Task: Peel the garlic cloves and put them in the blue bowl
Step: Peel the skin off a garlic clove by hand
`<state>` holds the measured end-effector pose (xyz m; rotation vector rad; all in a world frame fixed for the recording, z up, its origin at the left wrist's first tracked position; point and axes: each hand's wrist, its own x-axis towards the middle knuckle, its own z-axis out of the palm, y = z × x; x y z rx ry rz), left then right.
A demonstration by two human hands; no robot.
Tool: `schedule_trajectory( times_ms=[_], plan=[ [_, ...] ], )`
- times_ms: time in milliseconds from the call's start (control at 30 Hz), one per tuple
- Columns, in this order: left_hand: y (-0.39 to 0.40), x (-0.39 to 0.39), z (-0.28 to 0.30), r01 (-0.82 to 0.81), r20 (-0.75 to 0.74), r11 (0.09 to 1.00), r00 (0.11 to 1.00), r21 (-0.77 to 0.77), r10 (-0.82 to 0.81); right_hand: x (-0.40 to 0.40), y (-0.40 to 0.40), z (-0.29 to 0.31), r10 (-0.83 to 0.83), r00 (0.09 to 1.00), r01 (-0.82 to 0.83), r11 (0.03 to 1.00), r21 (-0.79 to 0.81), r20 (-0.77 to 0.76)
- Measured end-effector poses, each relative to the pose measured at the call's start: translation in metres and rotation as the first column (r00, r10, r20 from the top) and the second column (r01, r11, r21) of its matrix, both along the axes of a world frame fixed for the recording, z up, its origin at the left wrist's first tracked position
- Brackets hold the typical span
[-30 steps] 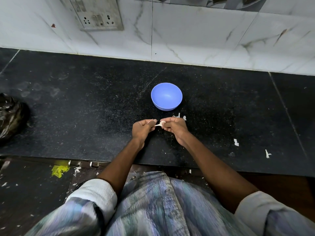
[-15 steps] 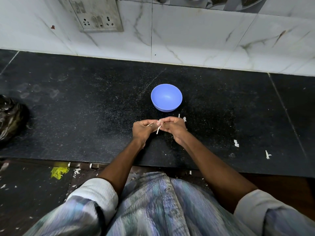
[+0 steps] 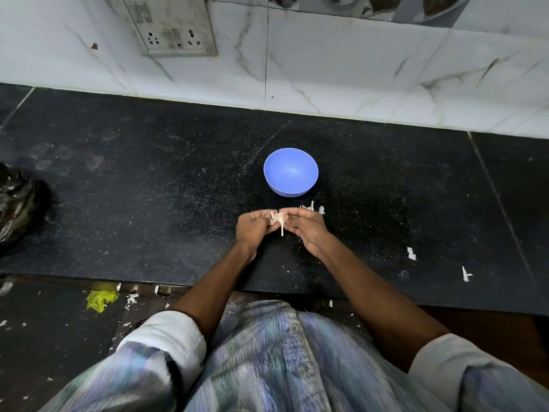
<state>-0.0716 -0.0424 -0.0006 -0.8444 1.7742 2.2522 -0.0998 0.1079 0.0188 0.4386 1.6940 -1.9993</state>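
A garlic clove (image 3: 278,217) is pinched between the fingertips of the left hand (image 3: 252,230) and the right hand (image 3: 306,227), both curled tightly round it just above the black counter (image 3: 148,203); a strip of papery skin (image 3: 282,230) hangs down from it; how much skin remains on the clove cannot be made out, since the fingers cover most of it. The blue bowl (image 3: 291,185) is set just beyond the hands, apart from them; nothing is visible on the part of its inside that shows. White peel scraps (image 3: 411,253) are scattered on the counter to the right; a dark bag (image 3: 17,206) is cut off at the left edge.
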Motion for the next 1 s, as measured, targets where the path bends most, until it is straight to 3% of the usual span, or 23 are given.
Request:
schedule_trajectory(
  times_ms=[133,433,667,833,1000],
  plan=[
    [0.0020,0.0023,0.0038,0.008,-0.026,0.999,1.000,0.051,-0.007,-0.0001,0.0015,0.0004,-0.001,1.000,0.000,1.000,0.010,0.031],
    [-0.0012,0.0042,-0.0025,0.000,-0.029,0.993,1.000,-0.116,-0.003,-0.0010,0.0011,0.0014,0.018,1.000,-0.017,1.000,-0.026,0.022],
    [0.0003,0.0043,0.0055,0.030,-0.024,0.999,0.999,0.015,-0.029,-0.0019,0.0004,-0.0012,0.030,0.999,-0.032,0.996,0.084,0.022],
    [-0.0010,0.0063,0.0004,0.039,-0.082,0.995,0.996,-0.092,-0.046,-0.0021,-0.0001,0.0001,0.051,0.999,-0.052,0.994,0.096,0.008],
    [-0.0003,0.0056,0.0026,0.002,-0.078,0.997,0.997,-0.080,-0.008,-0.0018,-0.0005,0.0038,0.084,0.996,-0.080,0.988,0.133,-0.030]
  ],
)
